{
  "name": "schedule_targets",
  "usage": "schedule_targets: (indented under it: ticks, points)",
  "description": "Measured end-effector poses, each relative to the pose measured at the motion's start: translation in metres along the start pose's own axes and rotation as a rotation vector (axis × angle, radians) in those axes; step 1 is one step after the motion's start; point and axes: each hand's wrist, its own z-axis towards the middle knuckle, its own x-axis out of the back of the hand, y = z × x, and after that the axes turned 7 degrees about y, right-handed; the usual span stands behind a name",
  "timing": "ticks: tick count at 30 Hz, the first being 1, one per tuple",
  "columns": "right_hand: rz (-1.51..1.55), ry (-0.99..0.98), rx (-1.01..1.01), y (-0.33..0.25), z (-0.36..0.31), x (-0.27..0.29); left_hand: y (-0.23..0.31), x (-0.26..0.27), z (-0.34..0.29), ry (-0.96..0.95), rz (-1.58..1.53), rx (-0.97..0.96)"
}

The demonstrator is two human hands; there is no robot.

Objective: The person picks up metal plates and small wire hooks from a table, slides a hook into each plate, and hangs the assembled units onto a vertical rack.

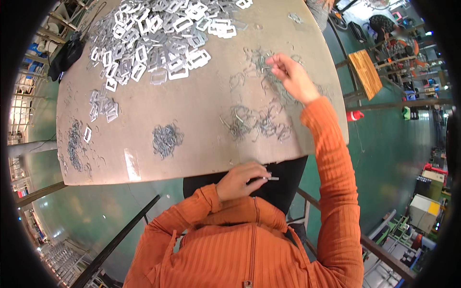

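Note:
My left hand is at the table's near edge, above my lap. Its thumb and fingers pinch a small flat metal piece, of which only a thin end sticks out. My right hand reaches over the right part of the table with fingers curled together. Whatever its fingertips hold, if anything, is too small to make out. Thin bent wire pieces lie scattered around and below that hand. Closer to me is a looser heap of wire hooks.
Rectangular metal frames form a big pile across the far left of the table. Smaller wire heaps and a few frames sit nearer. A dark bag hangs at the left edge. Beyond the right edge stands a wooden stool.

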Motion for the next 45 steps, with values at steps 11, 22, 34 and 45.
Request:
schedule_targets:
  ticks: [11,22,34,45]
  points:
    - [0.614,0.060,-0.629,-0.087,-0.215,0.001,0.011,-0.004,-0.011,0.171,0.009,0.102]
    - [0.795,0.175,-0.754,-0.086,-0.238,-0.021,0.020,-0.011,-0.017,0.228,-0.003,0.119]
    - [0.690,0.389,-0.448,-0.097,-0.256,-0.037,0.021,0.060,0.019,0.284,0.528,-0.109]
    - [0.604,0.333,-0.362,-0.094,-0.250,-0.040,-0.055,0.236,0.116,0.481,1.401,-0.138]
